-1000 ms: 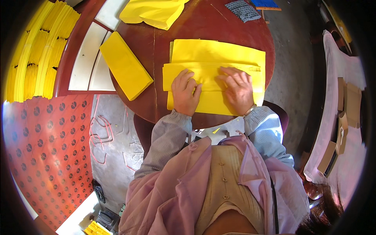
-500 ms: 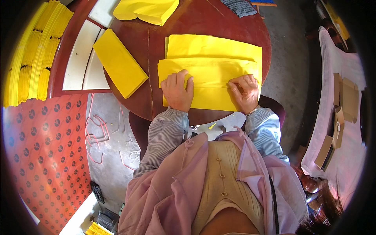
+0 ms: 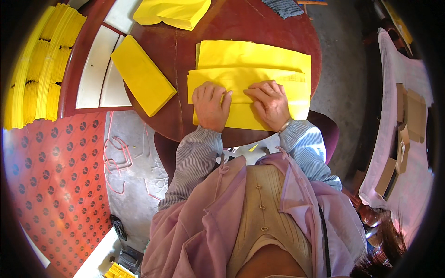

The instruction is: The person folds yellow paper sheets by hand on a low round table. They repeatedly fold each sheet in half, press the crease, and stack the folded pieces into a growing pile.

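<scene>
In front of me a folded yellow sheet (image 3: 250, 96), paper or thin cloth, lies across a larger yellow stack (image 3: 259, 53) on the round dark red table. My left hand (image 3: 212, 105) rests on the sheet's left part, its fingers curled and closed on the folded band. Close to the middle, my right hand (image 3: 270, 103) bends its fingers and thumb together on the same band, with a gap between the two hands. What lies under the fingertips is hidden. Left of the sheet is a narrow folded yellow bundle (image 3: 143, 75), set at a slant.
More yellow material (image 3: 172, 14) lies at the table's far side, near a grey knitted cloth (image 3: 283, 8). Tall yellow stacks (image 3: 41, 65) stand at far left. Open cardboard boxes (image 3: 399, 143) sit on a pink-white cloth at right. A chair (image 3: 327, 134) is tucked near the table.
My right hand has slid left along the folded band, from the sheet's right end toward the middle. My left hand stays almost where it was.
</scene>
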The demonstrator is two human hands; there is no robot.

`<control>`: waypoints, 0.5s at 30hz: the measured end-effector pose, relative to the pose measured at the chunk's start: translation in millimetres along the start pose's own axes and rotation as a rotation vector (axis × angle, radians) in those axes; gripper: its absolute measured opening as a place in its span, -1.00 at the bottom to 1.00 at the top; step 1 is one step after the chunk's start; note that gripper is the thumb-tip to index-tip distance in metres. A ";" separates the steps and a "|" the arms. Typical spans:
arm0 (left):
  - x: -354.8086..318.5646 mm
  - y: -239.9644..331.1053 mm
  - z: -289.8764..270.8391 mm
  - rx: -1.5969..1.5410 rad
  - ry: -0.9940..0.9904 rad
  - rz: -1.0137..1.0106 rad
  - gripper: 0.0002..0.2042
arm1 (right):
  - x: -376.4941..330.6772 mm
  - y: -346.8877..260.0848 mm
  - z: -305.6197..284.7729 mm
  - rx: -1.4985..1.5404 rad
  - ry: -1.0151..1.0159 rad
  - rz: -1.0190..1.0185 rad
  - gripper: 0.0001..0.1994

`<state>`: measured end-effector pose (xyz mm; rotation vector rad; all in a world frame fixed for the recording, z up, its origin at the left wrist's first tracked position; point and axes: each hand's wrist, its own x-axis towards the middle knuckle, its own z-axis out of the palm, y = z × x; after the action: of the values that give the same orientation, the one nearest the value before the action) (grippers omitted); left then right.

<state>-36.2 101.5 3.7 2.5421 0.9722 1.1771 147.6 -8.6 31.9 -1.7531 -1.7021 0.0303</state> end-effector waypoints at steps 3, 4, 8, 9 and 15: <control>-5.0 -2.9 -8.3 0.018 -0.007 -0.022 -0.80 | -13.4 8.4 -8.0 0.029 0.009 0.042 -0.86; -6.3 -4.1 -9.9 0.012 -0.009 -0.033 -0.78 | -17.6 12.1 -11.7 0.039 0.014 0.058 -0.88; -10.4 -8.7 -12.8 0.013 -0.035 -0.067 -0.71 | -31.5 22.1 -19.6 0.050 0.020 0.122 -0.91; -11.2 -9.7 -13.6 0.016 -0.031 -0.077 -0.72 | -33.8 24.5 -19.7 0.041 0.051 0.129 -0.89; -13.2 -7.6 -16.2 0.000 -0.030 -0.141 -0.83 | -46.8 35.7 -28.9 -0.066 0.055 0.217 -0.88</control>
<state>-58.0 97.3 3.3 2.4384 1.1240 1.0959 185.4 -59.9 16.8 -1.9629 -1.4828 0.0223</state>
